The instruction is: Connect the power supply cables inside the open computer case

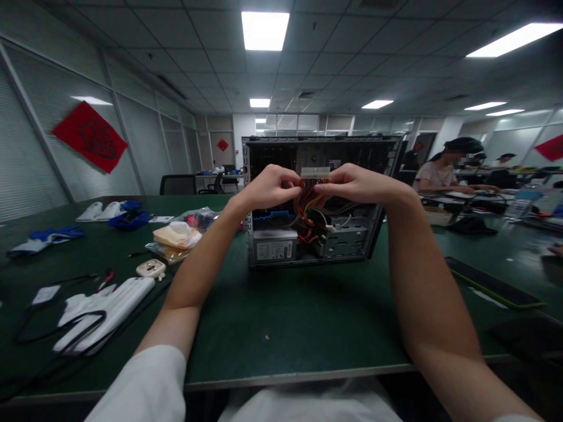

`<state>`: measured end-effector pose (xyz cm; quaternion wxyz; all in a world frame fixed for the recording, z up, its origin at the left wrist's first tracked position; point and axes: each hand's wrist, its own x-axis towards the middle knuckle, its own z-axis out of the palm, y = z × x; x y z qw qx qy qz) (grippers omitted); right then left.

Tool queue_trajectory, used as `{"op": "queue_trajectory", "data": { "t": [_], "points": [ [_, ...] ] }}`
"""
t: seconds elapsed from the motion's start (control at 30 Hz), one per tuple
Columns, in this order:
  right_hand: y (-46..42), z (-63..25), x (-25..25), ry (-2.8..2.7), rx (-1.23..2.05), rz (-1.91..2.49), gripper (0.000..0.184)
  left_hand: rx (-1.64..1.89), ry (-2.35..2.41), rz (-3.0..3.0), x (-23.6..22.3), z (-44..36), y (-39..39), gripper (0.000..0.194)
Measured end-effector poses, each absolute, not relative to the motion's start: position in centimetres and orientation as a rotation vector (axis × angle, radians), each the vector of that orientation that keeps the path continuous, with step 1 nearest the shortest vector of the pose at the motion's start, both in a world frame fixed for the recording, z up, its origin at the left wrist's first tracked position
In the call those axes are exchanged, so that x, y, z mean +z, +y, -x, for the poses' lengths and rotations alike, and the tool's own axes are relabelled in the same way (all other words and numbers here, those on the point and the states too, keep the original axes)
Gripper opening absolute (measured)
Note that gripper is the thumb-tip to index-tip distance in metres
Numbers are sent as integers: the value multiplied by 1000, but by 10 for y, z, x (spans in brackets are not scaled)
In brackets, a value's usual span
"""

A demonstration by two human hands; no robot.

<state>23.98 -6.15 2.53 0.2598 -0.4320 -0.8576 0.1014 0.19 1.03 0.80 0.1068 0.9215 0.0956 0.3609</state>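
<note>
Your arms are spanning the green bench | open computer case is standing on it | left hand and right hand are pinching before it | coloured wires are hanging from the pale connector clamped in each grip.

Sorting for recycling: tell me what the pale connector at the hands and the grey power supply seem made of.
Pale connector: probably matte plastic, given its milky, off-white body. Grey power supply: likely metal, its casing showing a dull silvery sheen.
</note>
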Motion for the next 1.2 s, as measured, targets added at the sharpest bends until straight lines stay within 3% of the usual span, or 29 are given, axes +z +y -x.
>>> {"op": "queue_trajectory", "data": {
  "t": [0.23,0.47,0.7,1.2],
  "points": [
    [-63,-240,26,-2347,271,1187,56,927,283,-2596,6,-3,11,23],
    [-59,-237,24,-2325,375,1114,54,1098,388,-2636,-1,-17,14,23],
    [-62,-244,25,-2339,296,1142,52,782,173,-2522,3,-7,17,29],
    [-59,-243,23,-2321,306,1153,55,967,263,-2632,5,-5,16,27]
  ]
}}
